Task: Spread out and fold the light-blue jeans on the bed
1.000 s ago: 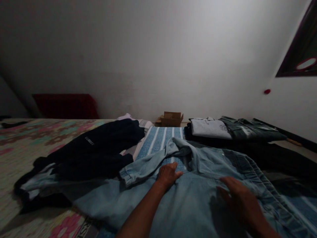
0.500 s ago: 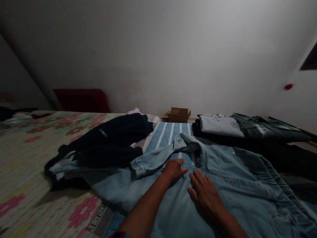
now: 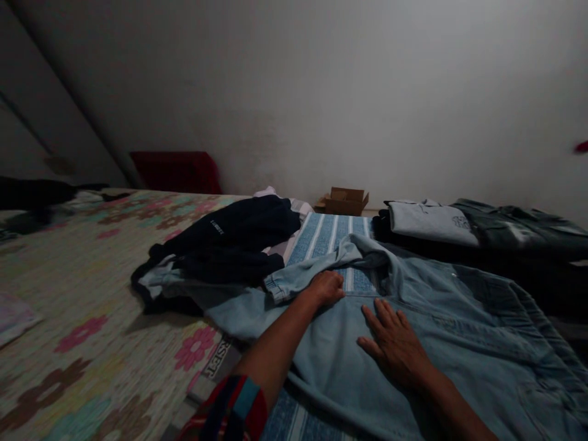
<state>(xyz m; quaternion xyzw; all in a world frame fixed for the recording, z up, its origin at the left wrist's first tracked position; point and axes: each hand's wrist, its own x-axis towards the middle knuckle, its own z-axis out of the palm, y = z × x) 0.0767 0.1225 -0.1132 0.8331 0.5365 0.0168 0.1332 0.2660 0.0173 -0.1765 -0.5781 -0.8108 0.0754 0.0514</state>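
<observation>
A light-blue denim jacket (image 3: 340,361) lies spread in front of me, with a gathered cuff (image 3: 275,288) at the end of one sleeve. My left hand (image 3: 327,286) is curled closed at the jacket's far edge, beside that sleeve, and appears to pinch the denim. Flat on the cloth, fingers spread, rests my right hand (image 3: 395,343). Under the jacket is a blue-and-white striped cloth (image 3: 331,229), which shows between the sleeve and the body.
Dark navy clothing (image 3: 234,239) with small white lettering lies to the left on a flowered bedspread (image 3: 133,343). Folded garments, a grey one (image 3: 427,223) and a dark one (image 3: 519,229), are stacked at the right. A cardboard box (image 3: 346,201) stands by the wall.
My left hand has curled its fingers in at the jacket's edge. My right hand stays flat with its fingers spread wider. The jacket's near edge now shows more striped cloth. The view has turned left.
</observation>
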